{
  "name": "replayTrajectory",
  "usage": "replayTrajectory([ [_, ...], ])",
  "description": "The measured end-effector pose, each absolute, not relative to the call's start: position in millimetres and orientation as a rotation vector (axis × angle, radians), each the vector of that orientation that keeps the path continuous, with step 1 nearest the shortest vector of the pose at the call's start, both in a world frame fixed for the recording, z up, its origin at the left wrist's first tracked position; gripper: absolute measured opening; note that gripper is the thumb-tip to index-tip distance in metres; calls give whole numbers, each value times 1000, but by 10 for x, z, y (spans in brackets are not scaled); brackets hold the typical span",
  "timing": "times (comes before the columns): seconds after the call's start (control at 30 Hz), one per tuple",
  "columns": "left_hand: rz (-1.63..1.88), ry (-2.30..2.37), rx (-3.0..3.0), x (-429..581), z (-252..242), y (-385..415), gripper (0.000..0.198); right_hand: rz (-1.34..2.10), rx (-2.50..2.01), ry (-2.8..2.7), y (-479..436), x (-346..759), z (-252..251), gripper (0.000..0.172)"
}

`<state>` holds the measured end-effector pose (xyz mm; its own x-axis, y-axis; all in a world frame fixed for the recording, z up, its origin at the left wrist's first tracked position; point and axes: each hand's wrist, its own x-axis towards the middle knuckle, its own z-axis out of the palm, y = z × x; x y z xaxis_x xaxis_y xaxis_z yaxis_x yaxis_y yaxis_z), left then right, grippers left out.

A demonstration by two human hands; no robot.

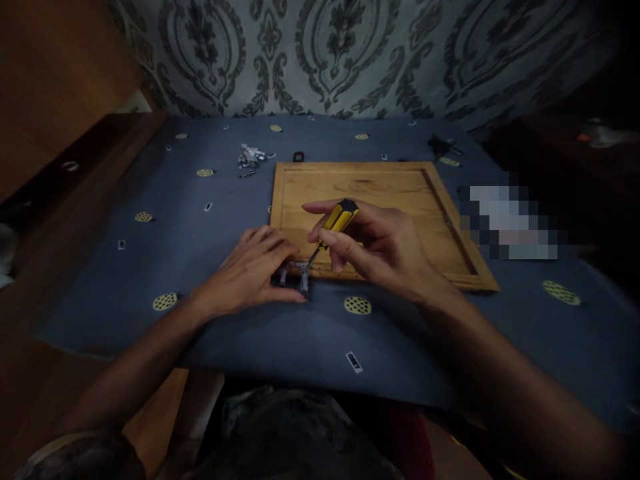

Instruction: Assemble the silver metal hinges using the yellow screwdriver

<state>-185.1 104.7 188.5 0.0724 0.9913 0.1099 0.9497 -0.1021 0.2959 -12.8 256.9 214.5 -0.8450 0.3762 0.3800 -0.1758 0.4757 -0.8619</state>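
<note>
A wooden panel with a raised frame lies flat on a blue patterned cloth. At its near left corner sits a small metal hinge. My left hand rests curled over the hinge and pins it against the panel's edge. My right hand grips a screwdriver with a yellow and black handle; its thin shaft slants down to the hinge.
A small heap of metal hardware lies on the cloth at the back left. A dark tool lies behind the panel at the right. A patterned wall stands behind. A wooden floor shows to the left.
</note>
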Motion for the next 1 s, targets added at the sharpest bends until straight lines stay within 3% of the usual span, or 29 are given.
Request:
replayTrajectory([
  [0.77, 543, 1925, 2171, -1778, 1817, 1055, 42, 1473, -255, -2177, 2549, -111, 2172, 30],
  [1.0, 590, 1911, 2174, -1792, 1768, 1062, 42, 1564, -352, -2100, 2594, -127, 2137, 38],
])
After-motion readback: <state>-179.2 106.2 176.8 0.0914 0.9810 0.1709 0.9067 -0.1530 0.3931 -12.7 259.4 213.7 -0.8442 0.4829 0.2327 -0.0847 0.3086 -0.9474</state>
